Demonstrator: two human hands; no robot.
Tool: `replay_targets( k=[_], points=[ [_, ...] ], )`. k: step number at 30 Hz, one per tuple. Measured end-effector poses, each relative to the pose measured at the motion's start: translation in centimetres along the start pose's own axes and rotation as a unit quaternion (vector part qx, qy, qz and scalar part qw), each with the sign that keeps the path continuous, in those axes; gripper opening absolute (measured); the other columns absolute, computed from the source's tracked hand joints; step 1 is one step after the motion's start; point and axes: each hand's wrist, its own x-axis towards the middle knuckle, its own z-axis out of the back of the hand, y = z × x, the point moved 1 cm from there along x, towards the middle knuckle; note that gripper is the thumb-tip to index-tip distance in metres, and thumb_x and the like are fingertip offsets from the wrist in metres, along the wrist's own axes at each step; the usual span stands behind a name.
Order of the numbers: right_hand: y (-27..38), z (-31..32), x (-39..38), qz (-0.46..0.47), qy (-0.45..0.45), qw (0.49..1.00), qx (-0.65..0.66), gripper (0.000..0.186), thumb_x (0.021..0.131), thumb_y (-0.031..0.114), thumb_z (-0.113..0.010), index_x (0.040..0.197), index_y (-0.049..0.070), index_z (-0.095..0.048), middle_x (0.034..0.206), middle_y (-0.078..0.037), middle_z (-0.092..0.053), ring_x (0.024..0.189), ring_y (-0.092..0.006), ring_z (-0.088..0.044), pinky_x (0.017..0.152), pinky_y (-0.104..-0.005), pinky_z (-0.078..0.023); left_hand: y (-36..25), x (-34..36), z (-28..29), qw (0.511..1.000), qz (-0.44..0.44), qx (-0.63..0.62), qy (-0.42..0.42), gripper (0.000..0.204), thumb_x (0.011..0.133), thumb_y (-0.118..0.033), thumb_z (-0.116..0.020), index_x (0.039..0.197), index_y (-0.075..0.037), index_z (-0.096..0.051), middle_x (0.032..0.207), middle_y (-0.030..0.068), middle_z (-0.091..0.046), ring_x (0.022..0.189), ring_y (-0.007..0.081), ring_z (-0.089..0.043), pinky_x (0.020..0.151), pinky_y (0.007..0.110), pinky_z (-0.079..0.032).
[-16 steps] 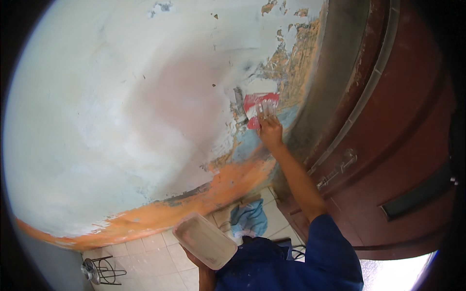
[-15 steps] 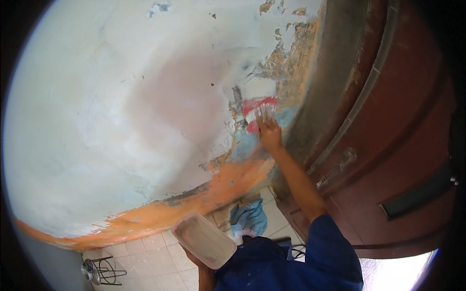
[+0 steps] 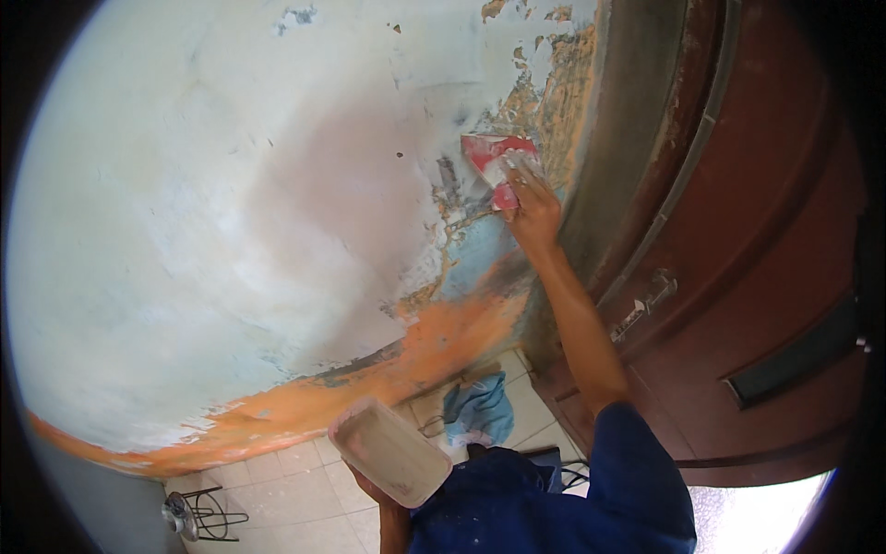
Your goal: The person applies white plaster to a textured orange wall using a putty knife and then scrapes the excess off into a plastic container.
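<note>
My right hand (image 3: 533, 198) is closed around a red plastic putty spreader (image 3: 503, 148) smeared with white filler. The spreader lies against the wall (image 3: 323, 175), on the rough patch beside the door frame, where bare ochre and grey show. White filler also coats the fingers. My left hand (image 3: 374, 487) grips a shallow rectangular tub (image 3: 392, 452) from below and its left side; most of its fingers are hidden under it. A thin, pale greyish-beige layer covers the inside of the tub, which is held in front of my chest.
To the right stands a dark red door (image 3: 738, 277) with a metal handle (image 3: 660, 288). An orange painted band (image 3: 461, 328) runs along the wall's bottom. On the tiled floor (image 3: 295, 489) lie a blue cloth (image 3: 480, 411) and, far left, a metal-legged stool (image 3: 208, 515).
My right hand has moved the spreader up and slightly right along the wall. The white filler patch seen above its blade is now covered or spread. The tub has barely shifted.
</note>
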Motion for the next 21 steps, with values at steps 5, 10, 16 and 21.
replay_targets(
  k=[5, 10, 16, 21],
  points=[
    [-0.9, -2.8, -6.0, -0.004, 0.057, 0.998, -0.039, 0.055, 0.070, 0.000, -0.059, 0.124, 0.006, -0.056, 0.123, -0.017, -0.058, 0.108, -0.0341, -0.059, 0.090, -0.0412, -0.048, 0.6, 0.0, 1.8, 0.997, 0.022, -0.070, -0.013, 0.051, 0.100, -0.044, -0.027, 0.137, -0.011, -0.035, 0.129, 0.0085, -0.047, 0.113, 0.0236, -0.051, 0.095, 0.039, -0.045],
    [-0.6, -2.4, -12.5, 0.015, 0.163, 0.986, -0.024, 0.054, 0.069, -0.001, -0.057, 0.122, 0.005, -0.058, 0.123, -0.017, -0.058, 0.107, -0.0325, -0.060, 0.089, -0.0401, -0.050, 1.4, 1.1, 3.4, 1.000, 0.005, 0.029, -0.011, 0.047, 0.099, -0.041, -0.029, 0.134, -0.011, -0.036, 0.120, 0.0111, -0.051, 0.104, 0.0258, -0.058, 0.085, 0.041, -0.053],
    [0.4, -0.1, -10.5, -0.079, 0.028, 0.992, 0.094, 0.054, 0.068, 0.003, -0.061, 0.122, 0.002, -0.057, 0.124, -0.020, -0.056, 0.111, -0.0356, -0.057, 0.088, -0.0389, -0.050, 0.7, 1.6, 1.2, 0.998, -0.039, 0.058, -0.010, 0.045, 0.100, -0.040, -0.028, 0.134, -0.010, -0.036, 0.119, 0.0109, -0.051, 0.102, 0.0241, -0.059, 0.083, 0.038, -0.054],
    [2.2, -1.1, -2.2, -0.069, -0.035, 0.994, 0.072, 0.060, 0.065, 0.000, -0.063, 0.124, 0.002, -0.056, 0.125, -0.024, -0.054, 0.113, -0.0393, -0.054, 0.092, -0.0410, -0.046, 0.0, 0.3, 1.1, 0.998, 0.030, -0.045, -0.040, 0.047, 0.100, -0.041, -0.027, 0.135, -0.011, -0.034, 0.121, 0.0103, -0.050, 0.105, 0.0249, -0.057, 0.086, 0.040, -0.053]
  ],
)
